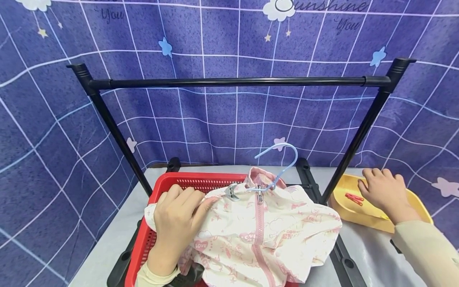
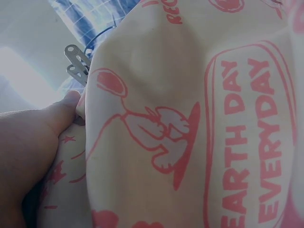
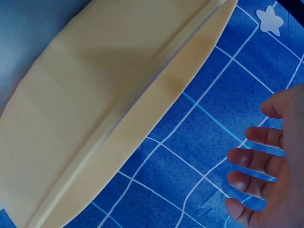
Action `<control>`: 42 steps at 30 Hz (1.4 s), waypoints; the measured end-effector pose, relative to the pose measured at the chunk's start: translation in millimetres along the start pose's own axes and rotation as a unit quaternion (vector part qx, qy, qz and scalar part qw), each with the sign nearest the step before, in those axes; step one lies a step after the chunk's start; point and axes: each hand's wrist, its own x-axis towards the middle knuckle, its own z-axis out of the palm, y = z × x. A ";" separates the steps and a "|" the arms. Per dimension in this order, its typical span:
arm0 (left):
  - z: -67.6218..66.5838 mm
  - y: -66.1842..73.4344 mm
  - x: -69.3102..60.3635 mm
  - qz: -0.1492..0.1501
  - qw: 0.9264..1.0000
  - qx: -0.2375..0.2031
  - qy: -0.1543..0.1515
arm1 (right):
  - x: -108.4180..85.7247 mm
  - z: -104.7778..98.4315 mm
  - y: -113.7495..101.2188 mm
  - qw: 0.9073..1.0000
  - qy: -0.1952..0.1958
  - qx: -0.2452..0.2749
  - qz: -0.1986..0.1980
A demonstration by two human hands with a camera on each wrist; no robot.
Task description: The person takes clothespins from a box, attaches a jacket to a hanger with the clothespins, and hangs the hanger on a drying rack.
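A white child's jacket (image 1: 229,227) with pink prints and a pink zipper lies over a red basket (image 1: 161,181). A light blue hanger (image 1: 296,153) has its hook sticking up from the collar. My left hand (image 1: 179,219) grips the jacket at its left shoulder; the thumb shows against the fabric in the left wrist view. Beside that hand, a grey clothespin (image 1: 232,192) is clipped near the collar. My right hand (image 1: 387,193) hovers over a yellow basin (image 1: 346,179) holding a red clothespin (image 1: 354,199). In the right wrist view its fingers are loosely bent and hold nothing.
A black clothes rack stands around the basket, its crossbar (image 1: 236,82) spanning above and its feet (image 1: 344,255) on the light tabletop (image 1: 107,247). Behind hangs a blue curtain (image 1: 222,127) with white grid lines and stars.
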 end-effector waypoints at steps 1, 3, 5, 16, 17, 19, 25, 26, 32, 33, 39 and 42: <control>0.0 0.1 0.0 -0.001 1.000 0.000 0.000 | 0.4 0.3 0.6 1.000 -0.005 -0.001 0.000; 0.0 0.3 0.0 -0.002 1.000 -0.001 -0.001 | 0.9 1.2 2.2 1.000 -0.015 -0.001 0.000; 0.0 0.4 0.0 -0.003 1.000 0.000 -0.002 | 1.2 2.4 3.8 1.000 -0.023 -0.002 0.000; 0.1 0.6 1.0 -0.001 1.000 -0.001 0.000 | 1.4 6.4 8.9 0.998 -0.055 0.007 0.006; 0.1 0.6 1.0 -0.001 1.000 -0.001 0.000 | 1.6 6.8 9.0 0.998 -0.056 0.008 0.005; 0.0 0.6 1.1 -0.001 1.000 -0.001 0.000 | 1.9 7.5 9.6 0.998 -0.062 0.010 0.006; 0.2 0.6 0.9 0.000 1.000 -0.001 0.001 | 2.6 10.8 13.1 0.996 -0.091 0.022 0.012; 0.2 0.7 0.9 0.001 1.000 -0.002 0.001 | 2.6 11.7 13.9 0.995 -0.094 0.023 0.012; 0.0 1.1 1.1 0.002 1.000 -0.004 0.001 | 1.5 19.7 19.0 0.994 -0.102 0.024 0.010; -0.1 1.1 1.2 0.002 1.000 -0.005 0.001 | 1.5 20.7 19.7 0.994 -0.104 0.024 0.009; -0.3 1.3 1.1 0.000 1.000 -0.005 -0.001 | 3.2 22.6 21.6 0.993 -0.112 0.024 0.003; -0.4 1.2 1.0 0.000 1.000 -0.005 0.000 | 4.4 22.1 21.9 0.993 -0.117 0.023 -0.001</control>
